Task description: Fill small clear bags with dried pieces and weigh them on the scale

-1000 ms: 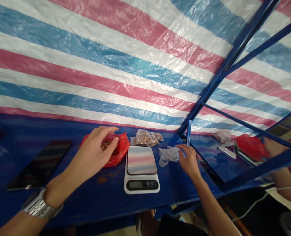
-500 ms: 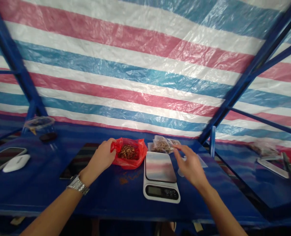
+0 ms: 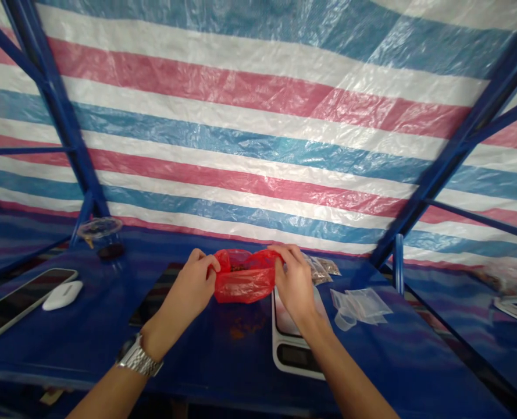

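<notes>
A red plastic bag [image 3: 246,285] is stretched between my two hands over the blue table. Inside its mouth a little of some small brown pieces [image 3: 238,268] shows; the front wall hides the rest. My left hand [image 3: 196,281] pinches the bag's left edge, and my right hand [image 3: 293,280] grips its right edge. Under my right hand and forearm lies a white kitchen scale [image 3: 284,334], partly covered. Small clear bags of brown bits [image 3: 323,269] lie just behind my right hand. Clear zip bags and a small plastic scoop-like piece [image 3: 363,305] rest to the right.
A phone [image 3: 22,302], a white earbud case [image 3: 63,295] and a clear plastic cup with dark liquid [image 3: 107,241] are at the left. A dark flat slab [image 3: 153,302] lies beneath my left arm. Orange-brown crumbs [image 3: 241,330] dot the table. Blue metal posts [image 3: 398,262] stand behind.
My right hand has moved left from beside the scale and taken hold of the red bag's right edge. The bag's front wall is pulled up, covering most of the brown pieces. The view has shifted left.
</notes>
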The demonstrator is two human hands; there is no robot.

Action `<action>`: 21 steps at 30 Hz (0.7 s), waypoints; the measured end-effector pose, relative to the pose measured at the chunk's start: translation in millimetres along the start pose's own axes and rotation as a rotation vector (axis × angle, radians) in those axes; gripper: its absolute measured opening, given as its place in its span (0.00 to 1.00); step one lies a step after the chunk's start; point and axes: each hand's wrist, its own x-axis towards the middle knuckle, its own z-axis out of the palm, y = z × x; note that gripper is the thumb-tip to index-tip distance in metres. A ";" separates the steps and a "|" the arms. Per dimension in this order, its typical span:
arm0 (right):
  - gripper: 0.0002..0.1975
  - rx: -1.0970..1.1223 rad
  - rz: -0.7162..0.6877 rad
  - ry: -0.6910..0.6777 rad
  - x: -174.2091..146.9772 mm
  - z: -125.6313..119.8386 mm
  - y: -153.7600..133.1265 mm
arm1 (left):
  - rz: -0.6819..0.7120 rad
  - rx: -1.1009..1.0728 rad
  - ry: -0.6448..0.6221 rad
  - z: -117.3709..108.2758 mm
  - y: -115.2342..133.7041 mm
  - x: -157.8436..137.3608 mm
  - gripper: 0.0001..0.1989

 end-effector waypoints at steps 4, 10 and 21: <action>0.23 -0.140 -0.069 -0.152 -15.1 4.6 -3.9 | 0.035 -0.002 -0.054 11.1 -14.8 -7.9 0.14; 0.22 -0.440 -0.111 -0.495 -4.9 -0.1 -4.5 | 0.049 -0.082 -0.007 9.6 -8.3 0.7 0.18; 0.19 -0.522 -0.176 -0.499 -1.1 -13.7 -11.7 | -0.101 0.337 -0.229 -2.9 -5.3 -10.5 0.09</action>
